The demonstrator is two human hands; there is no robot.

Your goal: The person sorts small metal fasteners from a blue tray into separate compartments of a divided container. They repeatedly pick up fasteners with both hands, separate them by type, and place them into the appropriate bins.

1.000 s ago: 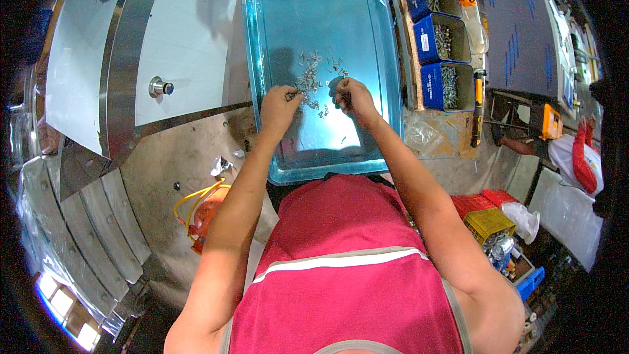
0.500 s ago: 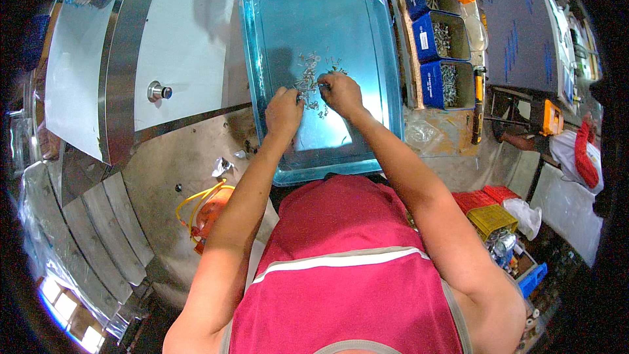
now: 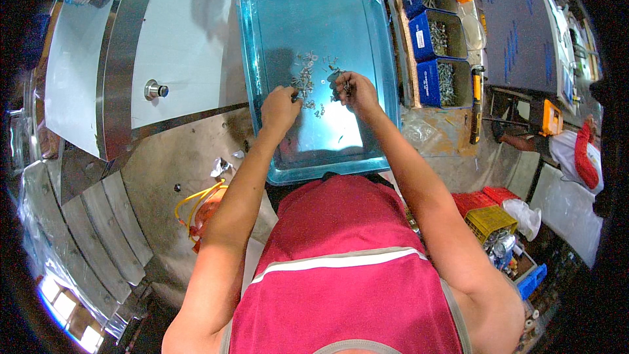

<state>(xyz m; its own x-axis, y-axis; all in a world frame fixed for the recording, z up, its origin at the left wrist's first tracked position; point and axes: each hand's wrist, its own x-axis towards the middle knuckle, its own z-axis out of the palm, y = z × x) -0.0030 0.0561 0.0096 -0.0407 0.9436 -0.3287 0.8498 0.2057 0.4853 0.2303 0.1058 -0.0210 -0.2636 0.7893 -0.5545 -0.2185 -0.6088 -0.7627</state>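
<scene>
A blue-tinted, shallow rectangular tray lies in front of me. Loose small metal fasteners are spread in its middle, apparently screws or bolts with some washers. At the left side of this pile, my left hand is closed, its fingertips pinched over the tray; what they grip is too small to make out. My right hand is over the right part of the tray, its fingers curled around several small metal fasteners, with more dark pieces showing just beside the fingertips.
Three blue bins of metal fasteners line the tray's right side. A yellow-and-black tool lies beside them. At left is a white panel with a metal knob. An orange object with a yellow hose sits below. Another person is at far right.
My right hand has shifted right, away from the pile, with fasteners in its fingers. My left hand has moved slightly left and stays closed near the pile.
</scene>
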